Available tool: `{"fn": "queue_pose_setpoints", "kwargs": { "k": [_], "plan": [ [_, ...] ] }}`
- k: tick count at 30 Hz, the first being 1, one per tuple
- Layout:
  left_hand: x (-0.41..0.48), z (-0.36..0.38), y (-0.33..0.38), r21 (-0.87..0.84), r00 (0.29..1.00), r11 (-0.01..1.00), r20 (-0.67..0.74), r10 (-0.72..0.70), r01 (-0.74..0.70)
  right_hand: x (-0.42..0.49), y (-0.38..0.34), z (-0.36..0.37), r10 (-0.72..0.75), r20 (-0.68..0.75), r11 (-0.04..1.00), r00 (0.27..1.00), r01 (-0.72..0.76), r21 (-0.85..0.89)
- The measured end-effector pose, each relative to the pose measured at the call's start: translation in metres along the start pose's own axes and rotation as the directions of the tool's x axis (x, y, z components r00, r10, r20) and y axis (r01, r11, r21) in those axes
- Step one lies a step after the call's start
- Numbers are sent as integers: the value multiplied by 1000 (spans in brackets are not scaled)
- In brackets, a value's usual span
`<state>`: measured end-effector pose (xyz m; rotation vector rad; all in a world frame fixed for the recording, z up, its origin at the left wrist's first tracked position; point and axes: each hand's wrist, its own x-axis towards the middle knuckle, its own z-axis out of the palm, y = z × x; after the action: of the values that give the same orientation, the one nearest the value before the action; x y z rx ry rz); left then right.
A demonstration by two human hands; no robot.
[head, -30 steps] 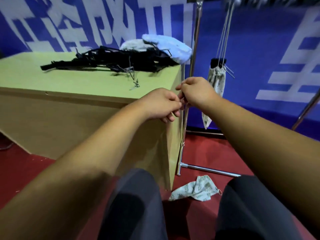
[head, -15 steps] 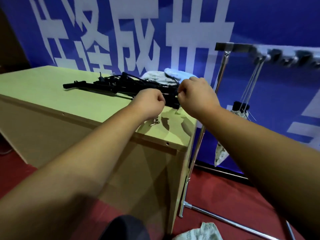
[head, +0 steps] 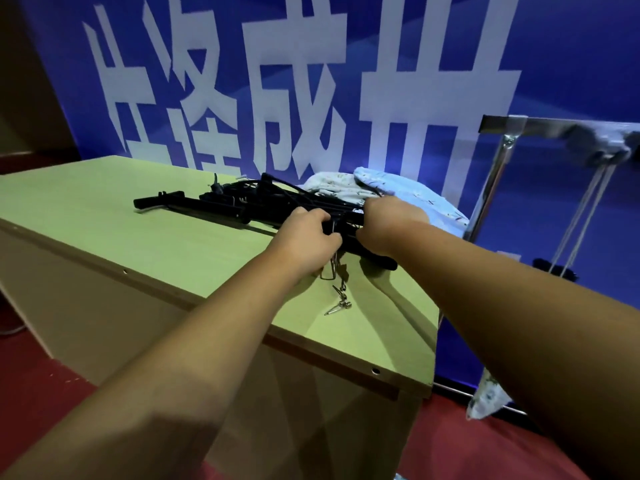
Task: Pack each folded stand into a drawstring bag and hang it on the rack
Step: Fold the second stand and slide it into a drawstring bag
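A heap of black folded metal stands (head: 221, 206) lies on the pale green worktop (head: 104, 244), toward its far edge, and both hands are at the heap's near right end. The left hand (head: 308, 237) has its fingers (head: 311, 215) curled over a black bar of the heap with the thumb closing from below, so it grips the stand. The right hand (head: 391, 223) rests just beside it on the same end. Its fingers are tucked behind the back of the hand, so I cannot tell whether they hold anything.

Behind the heap, touching it, sit crumpled pale printed cloth drawstring bags (head: 408, 192). In front of the heap, on the bare worktop, lie small silver metal pins (head: 341, 304) and a thin wire loop (head: 329, 271). Right of the heap stands a shiny metal rack (head: 491, 188) with white cords (head: 585, 209) hanging from its top bar, and a pale printed bag (head: 485, 400) hangs low there. Behind it all is a blue banner with large white characters (head: 277, 81).
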<state>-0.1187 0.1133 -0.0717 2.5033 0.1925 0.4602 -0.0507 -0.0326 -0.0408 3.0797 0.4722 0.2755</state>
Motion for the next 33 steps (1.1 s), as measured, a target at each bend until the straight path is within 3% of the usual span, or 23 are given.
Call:
{"fn": "queue_pose_setpoints", "kwargs": {
  "k": [3,8,13,16,20,24,28,31,33],
  "plan": [
    [-1,5,-3,-31,999,999,16,-42,42,10,-1,4,-7,-2,999,1000,7,-53],
    [-5,6,-5,-99,998,993,9,-66,67,15,2,-12,61,45,998,997,-61,3],
    [-6,1,-1,-120,998,991,-15,-64,62,10,-2,-25,64,-84,997,994,-60,52],
    [-7,-3,-2,-145,995,987,-65,-82,72,12,-2,-29,83,-148,972,986,-47,232],
    [-10,-8,-5,-210,988,968,-36,-148,138,5,-6,-36,61,-119,985,991,-40,170],
    [-15,-15,0,-573,951,763,112,-290,300,-2,-6,-29,90,-18,987,996,-86,134],
    [-16,-18,-1,-760,924,551,170,-344,345,-9,-4,-16,115,-27,985,993,-111,132],
    [-19,-23,-1,-814,929,484,173,-326,321,-10,-13,-16,66,-136,990,989,-47,135],
    [-21,-27,0,-834,941,466,173,-290,296,-8,-24,-22,77,-165,956,983,-26,293]
  ]
}}
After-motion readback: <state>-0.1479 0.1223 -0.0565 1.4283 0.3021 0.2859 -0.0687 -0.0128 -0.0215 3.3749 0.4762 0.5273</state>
